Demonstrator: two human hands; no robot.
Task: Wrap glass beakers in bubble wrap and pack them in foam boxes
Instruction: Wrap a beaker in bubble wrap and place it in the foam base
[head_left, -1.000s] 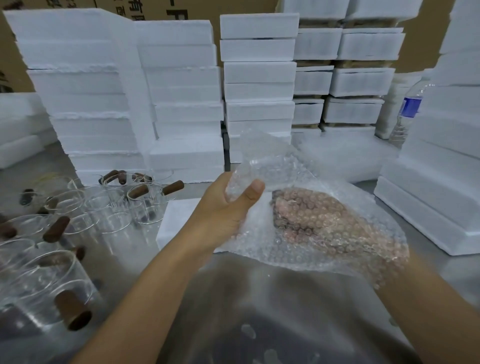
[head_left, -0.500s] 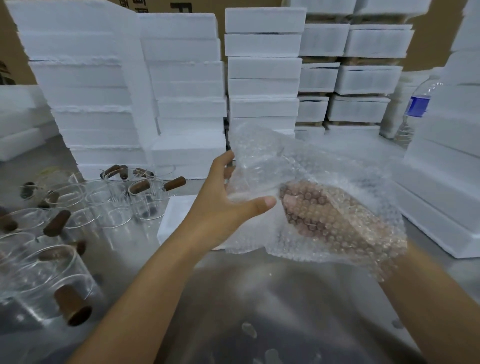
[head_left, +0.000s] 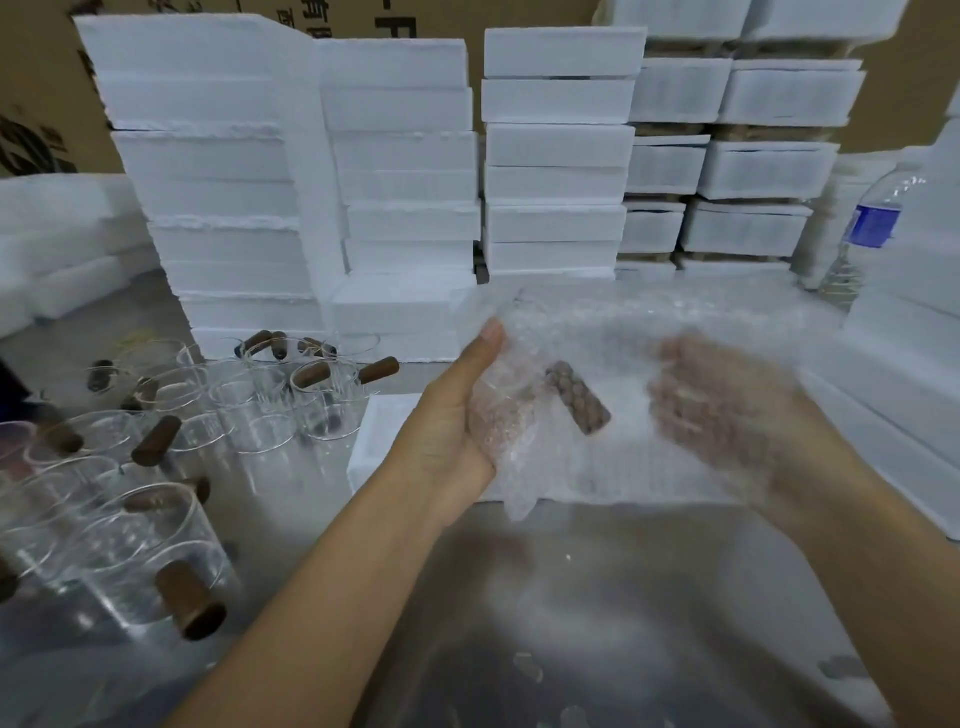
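My left hand (head_left: 457, 415) grips a glass beaker (head_left: 511, 400) through bubble wrap (head_left: 587, 332); the beaker's brown handle (head_left: 579, 397) shows through the wrap and points right. My right hand (head_left: 727, 410) is blurred behind the loose sheet to the right of the handle. Its fingers look spread and it grips nothing I can make out. A low white foam box (head_left: 384, 431) lies on the table just under and left of my hands. Several unwrapped beakers with brown handles (head_left: 156, 467) stand on the left.
Tall stacks of white foam boxes (head_left: 395, 171) fill the back of the table, and more rise on the right (head_left: 909, 374). A water bottle with a blue label (head_left: 872, 218) stands at the back right. Clear plastic sheeting (head_left: 571, 623) covers the near table.
My right hand has come off the beaker and moved right, blurred. The wrap has spread out wider. My left hand now holds the beaker, its handle showing.
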